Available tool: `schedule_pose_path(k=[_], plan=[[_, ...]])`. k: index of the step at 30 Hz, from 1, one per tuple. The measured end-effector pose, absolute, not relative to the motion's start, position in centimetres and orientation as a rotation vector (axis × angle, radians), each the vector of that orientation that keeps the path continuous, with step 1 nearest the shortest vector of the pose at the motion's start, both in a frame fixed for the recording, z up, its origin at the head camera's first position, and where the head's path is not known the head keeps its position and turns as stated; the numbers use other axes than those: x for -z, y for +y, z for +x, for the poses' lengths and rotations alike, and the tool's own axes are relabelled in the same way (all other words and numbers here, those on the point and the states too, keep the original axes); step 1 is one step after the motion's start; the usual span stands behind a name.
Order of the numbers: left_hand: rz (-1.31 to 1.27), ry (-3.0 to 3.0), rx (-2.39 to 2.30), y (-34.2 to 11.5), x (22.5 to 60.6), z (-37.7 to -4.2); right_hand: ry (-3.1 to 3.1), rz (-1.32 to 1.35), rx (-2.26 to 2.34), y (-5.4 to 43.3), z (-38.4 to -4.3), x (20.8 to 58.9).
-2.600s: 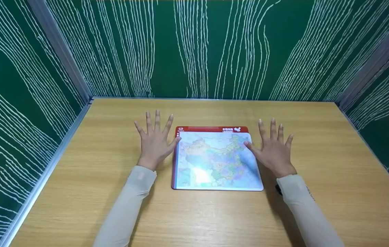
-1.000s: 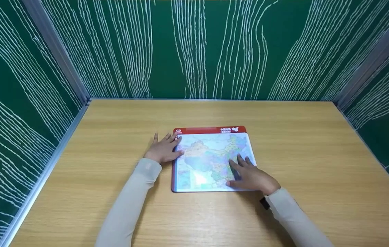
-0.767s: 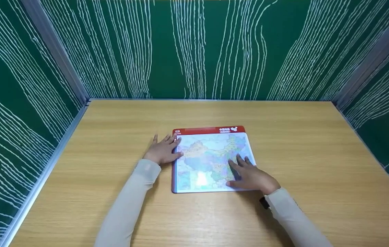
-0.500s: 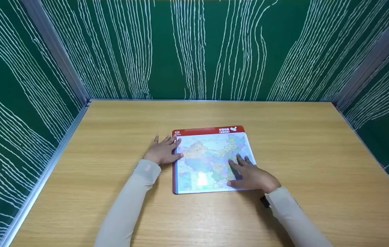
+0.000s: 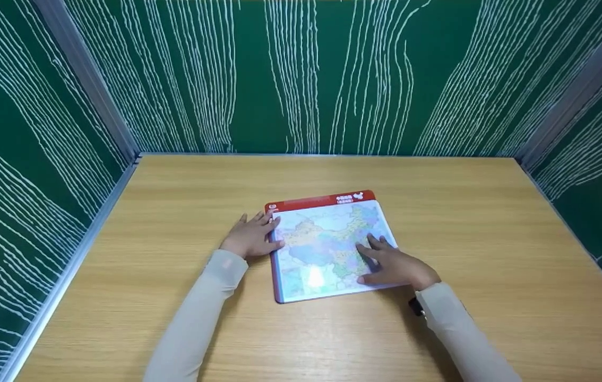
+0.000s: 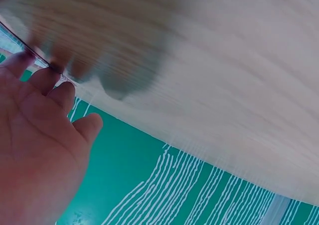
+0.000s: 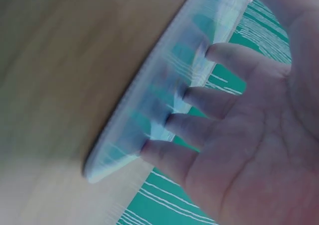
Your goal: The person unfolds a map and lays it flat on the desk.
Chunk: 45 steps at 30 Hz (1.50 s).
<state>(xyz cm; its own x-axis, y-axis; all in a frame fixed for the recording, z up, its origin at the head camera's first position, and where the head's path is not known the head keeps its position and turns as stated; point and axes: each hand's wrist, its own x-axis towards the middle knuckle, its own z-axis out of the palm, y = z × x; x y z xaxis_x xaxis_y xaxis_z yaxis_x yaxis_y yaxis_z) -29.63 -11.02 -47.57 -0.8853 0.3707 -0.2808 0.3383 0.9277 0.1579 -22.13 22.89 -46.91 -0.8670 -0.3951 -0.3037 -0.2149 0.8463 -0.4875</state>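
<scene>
A flat map board [image 5: 317,239] with rounded corners and a red band along its far edge lies slightly turned on the wooden table. In the head view, my left hand [image 5: 248,236] lies at its upper left edge, with thumb and index finger on the board. The left wrist view shows those fingers bent a little at the board's edge. My right hand [image 5: 399,265] rests its spread fingertips on the lower right part of the map. In the right wrist view, the fingertips [image 7: 149,148] meet the glossy surface, palm raised. The board's lower right corner is hidden under that hand.
The wooden table [image 5: 136,223] stretches around the board on all sides. Green panels [image 5: 301,79] with white wavy lines stand along the back, left and right of it, joined by grey posts [image 5: 94,79].
Both hands, at first spread wide above the board's sides, have come down onto it. The board has since turned counterclockwise, its right side moving away and its left side nearer.
</scene>
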Motion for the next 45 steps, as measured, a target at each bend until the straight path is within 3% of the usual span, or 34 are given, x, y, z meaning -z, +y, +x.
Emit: schedule_pose_path(k=[45], plan=[[0.581, 2.789, -0.298, -11.0, 47.5, -26.5, 2.460, -0.466, 0.733, 26.3, -28.0, 46.9]])
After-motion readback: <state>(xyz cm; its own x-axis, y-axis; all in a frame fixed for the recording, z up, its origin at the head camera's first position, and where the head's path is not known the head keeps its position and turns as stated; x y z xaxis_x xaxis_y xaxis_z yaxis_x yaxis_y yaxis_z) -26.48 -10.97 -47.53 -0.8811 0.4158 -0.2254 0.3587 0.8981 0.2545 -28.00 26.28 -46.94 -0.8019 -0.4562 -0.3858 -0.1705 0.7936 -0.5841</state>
